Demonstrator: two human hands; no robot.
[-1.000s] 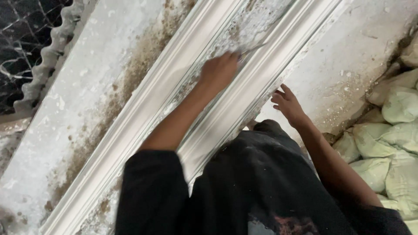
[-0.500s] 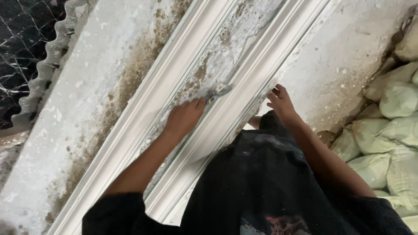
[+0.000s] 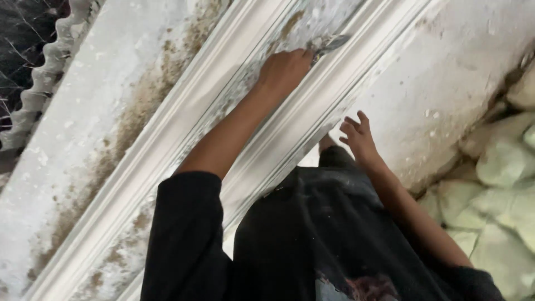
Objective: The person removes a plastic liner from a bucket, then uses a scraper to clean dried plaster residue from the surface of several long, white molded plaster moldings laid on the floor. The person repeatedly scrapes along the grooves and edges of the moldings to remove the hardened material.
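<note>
A long white plaster moulding [image 3: 184, 122] runs diagonally from lower left to upper right, with a rough, brown-stained channel [image 3: 304, 19] between its two raised rails. My left hand [image 3: 284, 69] reaches up the channel and is closed on a small metal scraper [image 3: 331, 43], whose blade lies on the wet grey plaster. My right hand [image 3: 358, 136] holds nothing; its fingers are spread and rest on the outer edge of the right rail. My black shirt [image 3: 312, 234] fills the bottom of the view.
A flat, white, stained slab [image 3: 446, 83] lies to the right of the moulding. Pale filled sacks [image 3: 501, 161] are piled at the right edge. A corrugated sheet edge [image 3: 39, 83] and dark wire mesh [image 3: 22, 33] are at the upper left.
My left hand drew the scraper back down the channel, then pushed it forward again to a spot farther up. My right hand has stayed on the rail's edge.
</note>
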